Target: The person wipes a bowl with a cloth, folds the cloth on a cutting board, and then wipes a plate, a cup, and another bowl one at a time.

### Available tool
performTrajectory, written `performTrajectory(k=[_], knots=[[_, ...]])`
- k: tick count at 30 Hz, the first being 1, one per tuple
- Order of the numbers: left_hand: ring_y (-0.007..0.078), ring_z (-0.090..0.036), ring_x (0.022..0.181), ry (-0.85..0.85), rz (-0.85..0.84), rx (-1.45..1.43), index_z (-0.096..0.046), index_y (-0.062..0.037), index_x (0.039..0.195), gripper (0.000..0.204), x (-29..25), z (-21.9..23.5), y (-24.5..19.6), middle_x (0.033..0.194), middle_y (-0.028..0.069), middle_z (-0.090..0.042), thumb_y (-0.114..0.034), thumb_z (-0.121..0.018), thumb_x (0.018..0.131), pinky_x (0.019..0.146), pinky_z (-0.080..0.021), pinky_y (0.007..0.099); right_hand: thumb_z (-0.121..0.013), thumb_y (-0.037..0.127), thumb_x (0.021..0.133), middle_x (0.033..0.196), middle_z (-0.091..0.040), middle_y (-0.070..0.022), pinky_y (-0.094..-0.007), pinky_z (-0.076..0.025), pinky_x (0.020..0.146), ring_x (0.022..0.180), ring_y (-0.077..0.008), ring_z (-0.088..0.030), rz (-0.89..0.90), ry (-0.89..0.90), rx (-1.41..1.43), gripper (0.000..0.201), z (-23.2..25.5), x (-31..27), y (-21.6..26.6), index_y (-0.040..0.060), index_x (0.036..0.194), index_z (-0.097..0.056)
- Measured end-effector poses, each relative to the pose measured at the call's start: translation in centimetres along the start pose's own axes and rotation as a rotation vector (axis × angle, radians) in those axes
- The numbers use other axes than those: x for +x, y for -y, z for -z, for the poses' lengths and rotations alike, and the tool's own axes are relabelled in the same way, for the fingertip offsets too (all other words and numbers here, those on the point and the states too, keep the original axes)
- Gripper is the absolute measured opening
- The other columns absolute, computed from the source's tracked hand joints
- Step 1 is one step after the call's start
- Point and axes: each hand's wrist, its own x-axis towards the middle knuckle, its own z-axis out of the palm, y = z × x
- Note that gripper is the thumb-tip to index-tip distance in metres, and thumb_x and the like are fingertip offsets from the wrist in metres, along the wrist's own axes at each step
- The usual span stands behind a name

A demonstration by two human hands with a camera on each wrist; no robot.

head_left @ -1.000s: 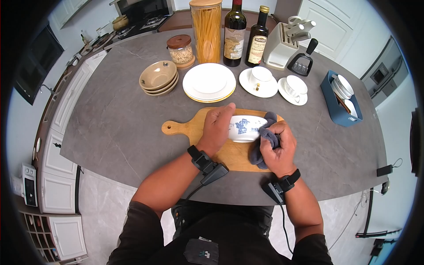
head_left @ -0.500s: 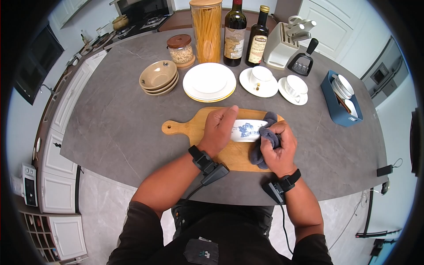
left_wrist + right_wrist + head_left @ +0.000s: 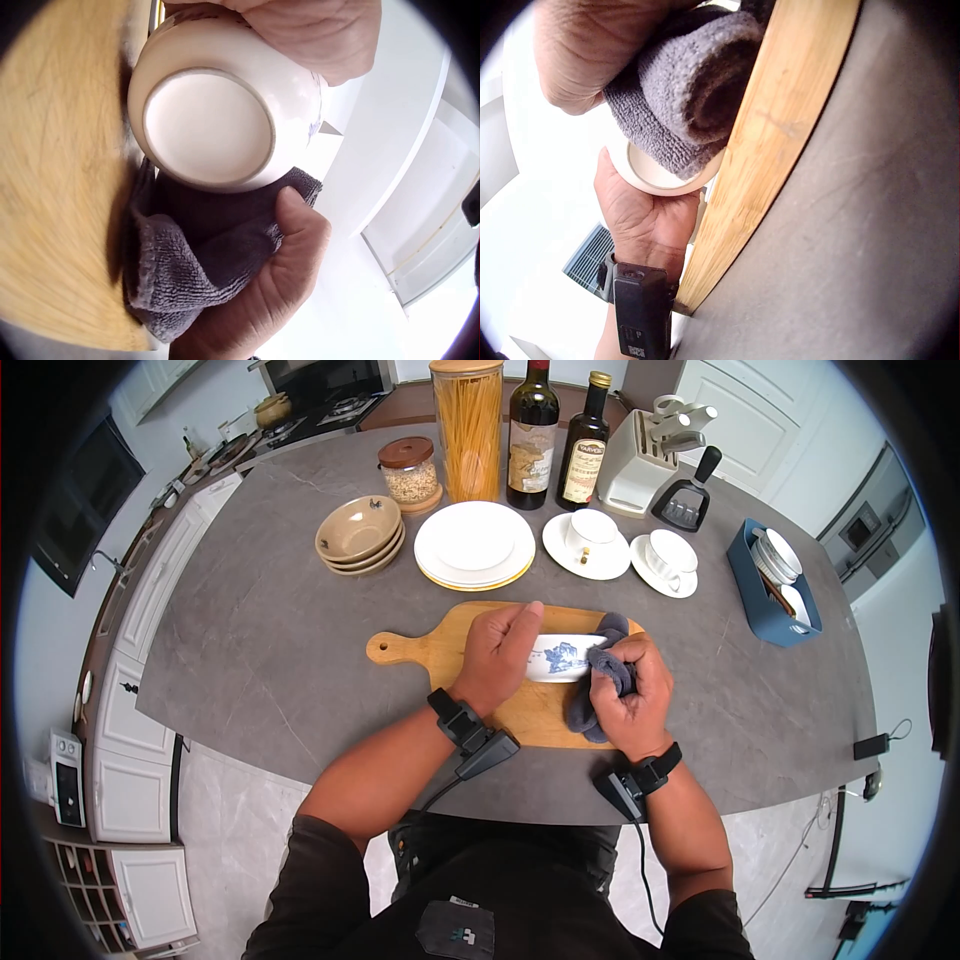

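Observation:
A white bowl with blue decoration (image 3: 562, 658) is held on its side over the wooden cutting board (image 3: 455, 630). My left hand (image 3: 497, 658) grips the bowl's left side, thumb on top. Opposite it, my right hand (image 3: 634, 695) pinches a dark grey cloth (image 3: 612, 665) against the bowl's right side. In the left wrist view the bowl's round foot (image 3: 210, 127) faces the camera, with the cloth (image 3: 187, 262) bunched against its lower edge. The right wrist view shows the rolled cloth (image 3: 697, 82) covering part of the bowl (image 3: 641, 169). My right fingertips are hidden by the cloth.
Behind the board stand stacked tan bowls (image 3: 358, 532), white plates (image 3: 474, 543), two cups on saucers (image 3: 590, 546), a pasta jar (image 3: 468, 440), two dark bottles and a knife block (image 3: 635, 465). A blue bin (image 3: 770, 605) with dishes is at the right.
The bowl has turned slightly and shifted a little to the right, and my left hand has moved right with it. My right hand and the cloth have barely moved.

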Motion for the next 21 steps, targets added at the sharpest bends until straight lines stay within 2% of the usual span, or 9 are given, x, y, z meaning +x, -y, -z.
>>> performTrajectory(k=[17, 19, 21], knots=[[0.0053, -0.035, 0.064, 0.006, -0.044, 0.031, -0.048, -0.0013, 0.073, 0.047, -0.06, -0.03, 0.04, 0.064, -0.0027, -0.040, -0.023, -0.058, 0.114, 0.055, -0.031, 0.0340, -0.070, -0.003, 0.081, 0.084, -0.063, -0.0113, -0.0353, -0.054, 0.072, 0.072, -0.0259, -0.063, -0.010, 0.004, 0.002, 0.017, -0.07, 0.00, 0.10, 0.0027, 0.093, -0.060], [0.0026, -0.034, 0.066, 0.018, -0.037, 0.039, -0.049, -0.0069, 0.073, 0.047, -0.09, 0.03, 0.16, 0.068, -0.0079, -0.043, -0.023, -0.055, 0.116, 0.056, -0.030, 0.0306, -0.070, -0.003, 0.081, 0.084, -0.063, -0.0114, -0.0353, -0.054, 0.072, 0.072, -0.0259, -0.063, -0.011, 0.002, -0.001, 0.017, -0.11, -0.01, 0.09, 0.0027, 0.093, -0.060], [0.0041, -0.035, 0.065, 0.013, -0.039, 0.035, -0.049, -0.0038, 0.073, 0.047, -0.04, 0.00, 0.14, 0.066, -0.0048, -0.042, -0.023, -0.057, 0.115, 0.056, -0.030, 0.0326, -0.070, -0.003, 0.081, 0.085, -0.063, -0.0114, -0.0352, -0.054, 0.072, 0.072, -0.0259, -0.063, -0.006, -0.003, 0.000, 0.017, -0.13, -0.07, -0.05, 0.0026, 0.093, -0.060]])
